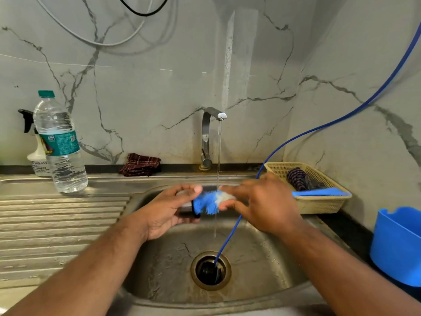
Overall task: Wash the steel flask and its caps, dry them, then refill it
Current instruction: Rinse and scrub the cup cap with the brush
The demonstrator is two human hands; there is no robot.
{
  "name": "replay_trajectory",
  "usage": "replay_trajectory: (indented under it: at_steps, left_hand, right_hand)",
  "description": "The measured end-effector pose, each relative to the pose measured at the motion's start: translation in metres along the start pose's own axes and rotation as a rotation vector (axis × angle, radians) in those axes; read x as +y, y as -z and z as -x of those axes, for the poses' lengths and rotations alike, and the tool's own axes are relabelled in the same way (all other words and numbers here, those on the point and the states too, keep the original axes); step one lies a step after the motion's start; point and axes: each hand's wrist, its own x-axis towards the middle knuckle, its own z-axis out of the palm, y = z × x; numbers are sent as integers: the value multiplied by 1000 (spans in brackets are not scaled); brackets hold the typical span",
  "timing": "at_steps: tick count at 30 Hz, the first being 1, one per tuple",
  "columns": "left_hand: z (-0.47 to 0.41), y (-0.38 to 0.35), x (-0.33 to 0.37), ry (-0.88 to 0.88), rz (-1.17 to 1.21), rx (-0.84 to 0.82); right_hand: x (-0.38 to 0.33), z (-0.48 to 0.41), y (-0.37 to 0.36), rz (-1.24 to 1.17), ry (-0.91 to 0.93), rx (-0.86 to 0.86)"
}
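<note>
My left hand (166, 213) grips a steel piece with a black rim (185, 207) sideways over the sink (159, 258). The hand hides most of it, so I cannot tell whether it is the flask or a cap. My right hand (262, 201) holds a brush whose blue and white bristles (208, 201) press against the black rim. A blue handle (319, 192) sticks out to the right of that hand. Water (219, 151) runs from the steel tap (207, 137) onto the bristles.
A thin blue hose (319, 130) runs from the upper right down into the drain (210, 270). On the left stand a clear water bottle (60, 144) and a spray bottle (37, 160) by the ribbed drainboard (57, 224). A dark checked cloth (140, 164), a beige basket (319, 205) and a blue bucket (396, 245) are nearby.
</note>
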Motion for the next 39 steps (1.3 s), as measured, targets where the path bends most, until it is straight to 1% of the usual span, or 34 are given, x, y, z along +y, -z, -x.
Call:
replay_trajectory:
  at_steps: [1, 2, 3, 4, 5, 6, 7, 8, 9, 10, 12, 13, 14, 15, 16, 18, 20, 22, 24, 25, 29, 32, 36, 39]
  left_hand:
    - [0, -1, 0, 86, -40, 55]
    - [0, -2, -1, 190, -73, 112]
    - [0, -2, -2, 282, -91, 151]
    - [1, -2, -4, 340, -101, 169]
    - [2, -2, -4, 348, -118, 176]
    - [2, -2, -4, 303, -143, 184]
    - [1, -3, -4, 204, -171, 200]
    - [-1, -6, -3, 67, -203, 222]
    - [-2, -11, -2, -73, -241, 244]
    - [-4, -16, 0, -197, -287, 272]
    - [-7, -25, 4, -402, -378, 311]
    - [-7, -28, 7, -471, -415, 299]
    - [-7, -28, 7, -511, -437, 277]
    - [-7, -28, 8, -521, -440, 254]
    - [-6, -29, 7, -514, -437, 244]
    - [-4, -33, 2, -452, -391, 259]
    - [-4, -42, -6, -303, -261, 254]
    - [-3, -50, -9, -132, -89, 182]
    - [2, -58, -6, -16, 38, 103]
    - [5, -62, -4, 19, 72, 80]
    - [16, -80, -1, 72, 204, -29]
    - [18, -89, -1, 27, 303, -132]
    - [24, -96, -3, -20, 268, -218]
    - [27, -96, -4, -30, 239, -240]
  right_hand:
    - [-2, -1, 0, 58, 156, 81]
    - [-4, -1, 0, 80, 276, 120]
    - [-6, -1, -1, 87, 351, 142]
    - [-10, -2, -1, 96, 387, 151]
    - [-15, -2, -1, 119, 371, 122]
    - [-22, -3, 2, 142, 304, 58]
    - [-29, -5, 5, 140, 179, -37]
    - [-32, -7, 7, 102, 13, -153]
    - [-33, -9, 11, -12, -174, -256]
    - [-32, -10, 13, -211, -379, -347]
    - [-30, -10, 16, -694, -721, -422]
    - [-29, -10, 18, -853, -825, -449]
    - [-28, -10, 22, -929, -873, -475]
    - [-26, -10, 26, -932, -865, -489]
    - [-24, -11, 30, -860, -803, -495]
    - [-18, -14, 42, -538, -583, -490]
    - [-14, -18, 62, -193, -400, -508]
    - [-12, -22, 89, 64, -252, -514]
    - [-8, -24, 115, 219, -121, -512]
    - [-4, -23, 129, 257, -104, -521]
    - [18, -20, 183, 305, -229, -599]
    - [41, -22, 226, 412, -299, -736]
    - [66, -23, 268, 581, -439, -907]
    - [76, -22, 287, 641, -488, -942]
